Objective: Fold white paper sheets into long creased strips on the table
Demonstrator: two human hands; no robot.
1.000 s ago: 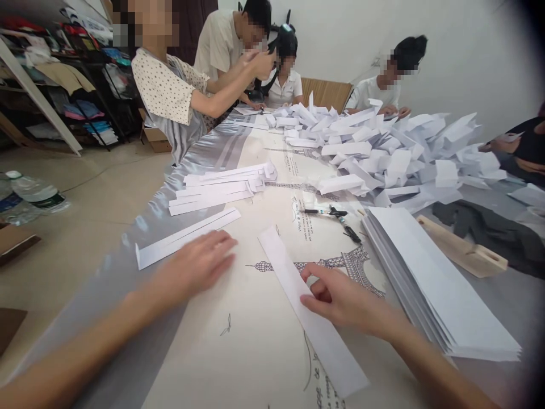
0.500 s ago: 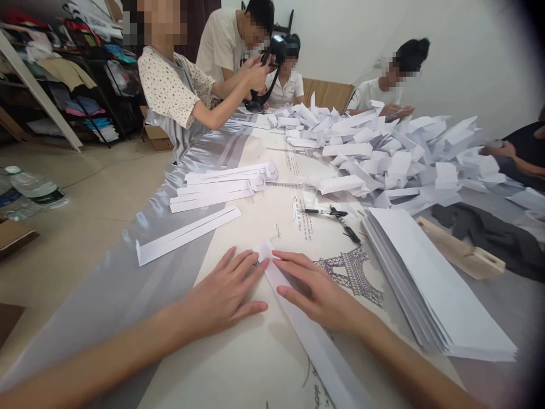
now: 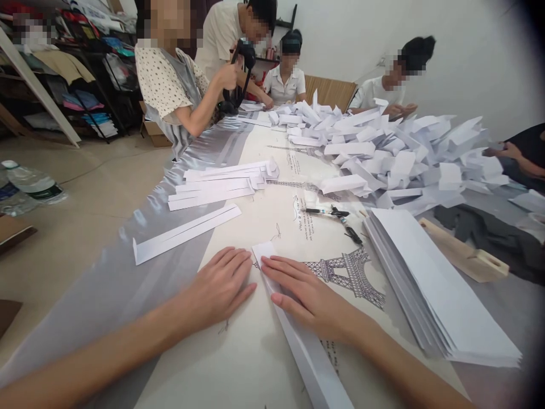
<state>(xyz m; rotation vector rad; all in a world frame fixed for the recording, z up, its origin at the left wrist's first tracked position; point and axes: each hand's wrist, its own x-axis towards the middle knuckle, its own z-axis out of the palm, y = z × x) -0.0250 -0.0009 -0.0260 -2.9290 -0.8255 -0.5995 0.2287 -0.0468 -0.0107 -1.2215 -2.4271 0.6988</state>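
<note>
A long folded white paper strip (image 3: 293,346) runs across the table from its far end near my fingers down to the bottom edge. My right hand (image 3: 298,287) lies flat over the upper part of the strip, its fingers stretched out and pressing on it. Just left of the strip's far end, my left hand (image 3: 225,284) rests on the tablecloth with fingers extended and the thumb apart. It holds nothing. Part of the strip is hidden beneath my right fingers.
A stack of white paper (image 3: 434,284) lies at the right, beside a wooden piece (image 3: 464,250). Black pens (image 3: 340,216) lie ahead. Folded strips (image 3: 221,182) sit at left; a large pile of folded papers (image 3: 392,147) covers the far right. Several people are around the table.
My left hand has drawn back left from the strip's far end. My right hand has slid onto the strip and flattened. A person across has lowered a black headset.
</note>
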